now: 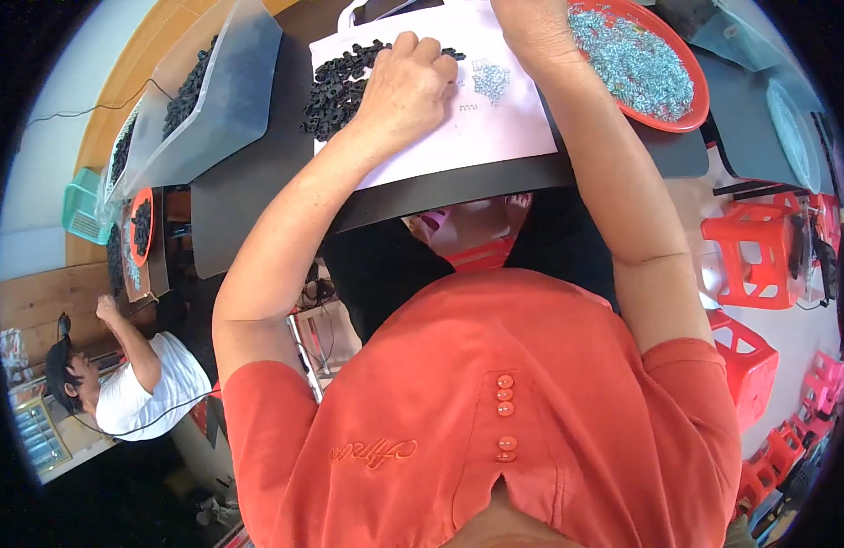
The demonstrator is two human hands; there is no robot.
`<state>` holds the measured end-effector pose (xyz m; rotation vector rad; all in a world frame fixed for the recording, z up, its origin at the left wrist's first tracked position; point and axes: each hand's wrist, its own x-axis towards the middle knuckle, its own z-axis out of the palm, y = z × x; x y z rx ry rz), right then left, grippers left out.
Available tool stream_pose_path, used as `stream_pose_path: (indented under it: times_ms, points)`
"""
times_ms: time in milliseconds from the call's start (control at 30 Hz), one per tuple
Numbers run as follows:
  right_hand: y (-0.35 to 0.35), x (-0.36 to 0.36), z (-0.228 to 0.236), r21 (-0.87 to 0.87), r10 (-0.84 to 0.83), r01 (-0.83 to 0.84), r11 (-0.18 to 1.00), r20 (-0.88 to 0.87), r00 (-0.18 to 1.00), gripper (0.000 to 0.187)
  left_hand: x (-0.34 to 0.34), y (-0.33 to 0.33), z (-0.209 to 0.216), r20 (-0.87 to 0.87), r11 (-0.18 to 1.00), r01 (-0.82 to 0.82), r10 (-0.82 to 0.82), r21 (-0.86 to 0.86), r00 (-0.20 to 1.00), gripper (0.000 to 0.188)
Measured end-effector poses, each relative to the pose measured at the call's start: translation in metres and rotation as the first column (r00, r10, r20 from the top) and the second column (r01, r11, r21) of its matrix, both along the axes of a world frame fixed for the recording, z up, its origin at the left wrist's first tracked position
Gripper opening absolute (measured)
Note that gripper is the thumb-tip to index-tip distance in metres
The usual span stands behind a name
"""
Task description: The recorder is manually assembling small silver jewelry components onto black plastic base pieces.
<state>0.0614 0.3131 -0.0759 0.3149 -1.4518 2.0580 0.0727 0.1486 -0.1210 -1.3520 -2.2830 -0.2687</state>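
My left hand [411, 87] rests palm down over a white cloth bag [422, 164] laid flat on the table, its fingers curled. What the fingers hold, if anything, is hidden under them. Beside that hand lies a heap of small black plastic parts [335, 91], and a few more black parts [454, 54] show just past the knuckles. To its right is a small pile of shiny, clear-looking little pieces [490, 80]. My right hand [534, 27] is at the top edge, between the bag and a red tray; its fingers are cut off from view.
The red tray [700, 100] is full of small silvery-blue pieces. At left, a translucent plastic bin [244, 100] holds black parts. The dark table edge [458, 183] runs before me. A person in a white shirt [157, 388] works at left; red stools [760, 247] stand at right.
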Motion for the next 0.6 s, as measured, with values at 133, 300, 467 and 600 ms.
stream_pose_path:
  times_ms: [133, 300, 467, 600]
  points:
    - [-0.003, 0.001, 0.0, 0.054, -0.006, 0.005, 0.999, 0.026, 1.0, 0.005, -0.004, 0.002, -0.004, -0.053, 0.999, -0.03, 0.028, -0.031, 0.998, 0.006]
    - [-0.002, -0.004, -0.008, 0.482, -0.016, 0.001, 0.876, 0.028, 0.999, 0.008, -0.018, -0.013, 0.045, 0.656, 0.864, -0.349, 0.029, 0.363, 0.754, 0.012]
    - [-0.015, 0.025, 0.006, 0.313, 0.339, -0.357, 0.88, 0.11, 0.934, 0.011, -0.021, -0.025, 0.078, 0.837, 0.703, -0.487, -0.303, 0.519, 0.455, 0.013]
    - [-0.024, 0.025, 0.007, 0.357, 0.126, -0.194, 0.914, 0.204, 0.971, 0.007, -0.017, -0.027, 0.075, 0.837, 0.674, -0.502, -0.38, 0.542, 0.394, 0.013]
